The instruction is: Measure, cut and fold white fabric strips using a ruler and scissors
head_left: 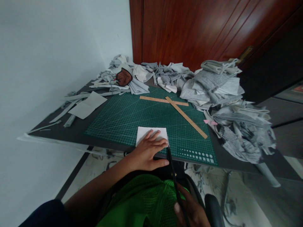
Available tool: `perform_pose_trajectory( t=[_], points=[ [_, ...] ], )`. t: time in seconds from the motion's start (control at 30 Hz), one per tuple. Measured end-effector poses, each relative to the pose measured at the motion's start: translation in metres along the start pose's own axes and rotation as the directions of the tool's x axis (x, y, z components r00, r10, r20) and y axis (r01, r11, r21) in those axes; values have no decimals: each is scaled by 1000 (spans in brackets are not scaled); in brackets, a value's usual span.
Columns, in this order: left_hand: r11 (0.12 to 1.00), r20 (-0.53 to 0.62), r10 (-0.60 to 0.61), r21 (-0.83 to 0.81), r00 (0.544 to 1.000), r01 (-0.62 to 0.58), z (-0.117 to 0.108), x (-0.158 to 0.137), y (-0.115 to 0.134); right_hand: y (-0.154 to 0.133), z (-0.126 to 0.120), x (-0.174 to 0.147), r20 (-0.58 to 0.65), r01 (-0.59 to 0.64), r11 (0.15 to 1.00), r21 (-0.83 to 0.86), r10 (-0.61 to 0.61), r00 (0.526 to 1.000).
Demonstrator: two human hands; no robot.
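Observation:
A folded white piece of cloth (pixel 143 132) lies at the front edge of the green cutting mat (pixel 118 116). My left hand (pixel 151 149) rests flat across it with fingers stretched out, covering much of its lower part. Below the table edge, my right hand (pixel 190 206) is closed around long dark scissors (pixel 172 164). Their blades point away from me and reach the cloth's right edge by my left fingertips. Whether the blades are apart is hard to see.
Two wooden rulers (pixel 187 117) lie crossed on the mat. Heaps of grey fabric (pixel 213 83) line the back and right. A brown cloth piece (pixel 123 77) sits back left, near a pale sheet (pixel 88 105) and strips. Pink pieces (pixel 213 123) lie at right.

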State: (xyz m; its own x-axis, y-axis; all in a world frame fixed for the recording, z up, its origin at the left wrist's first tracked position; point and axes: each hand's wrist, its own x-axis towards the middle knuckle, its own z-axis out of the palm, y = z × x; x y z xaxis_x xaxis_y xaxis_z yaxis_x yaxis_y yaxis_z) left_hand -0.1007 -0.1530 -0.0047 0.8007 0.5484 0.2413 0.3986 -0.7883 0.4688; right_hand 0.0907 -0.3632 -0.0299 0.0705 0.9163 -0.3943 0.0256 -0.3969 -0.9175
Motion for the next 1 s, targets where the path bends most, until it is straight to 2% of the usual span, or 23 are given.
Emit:
perform_pose_trajectory(
  t=[0.13,0.27,0.37,0.5,0.83,1.0],
  points=[
    [1000,-11,5,-2,1000,-5,0,1,0,-11,-2,-3,-35,-116,983,141,122,992],
    [1000,-28,7,-1,1000,-7,2,0,-1,-23,-5,-4,-23,-167,968,185,174,984],
    [1000,-35,-4,2,999,4,3,0,-2,-29,-4,-2,15,-181,963,199,181,983],
    [1000,-32,-7,9,999,7,4,1,-2,-30,0,3,0,-185,964,191,188,982],
    [1000,-15,2,15,1000,-2,0,2,1,-30,5,11,-21,-91,990,108,94,995],
    [1000,-10,-4,13,1000,4,0,2,1,-34,7,13,-14,-98,993,71,99,995]
  ],
)
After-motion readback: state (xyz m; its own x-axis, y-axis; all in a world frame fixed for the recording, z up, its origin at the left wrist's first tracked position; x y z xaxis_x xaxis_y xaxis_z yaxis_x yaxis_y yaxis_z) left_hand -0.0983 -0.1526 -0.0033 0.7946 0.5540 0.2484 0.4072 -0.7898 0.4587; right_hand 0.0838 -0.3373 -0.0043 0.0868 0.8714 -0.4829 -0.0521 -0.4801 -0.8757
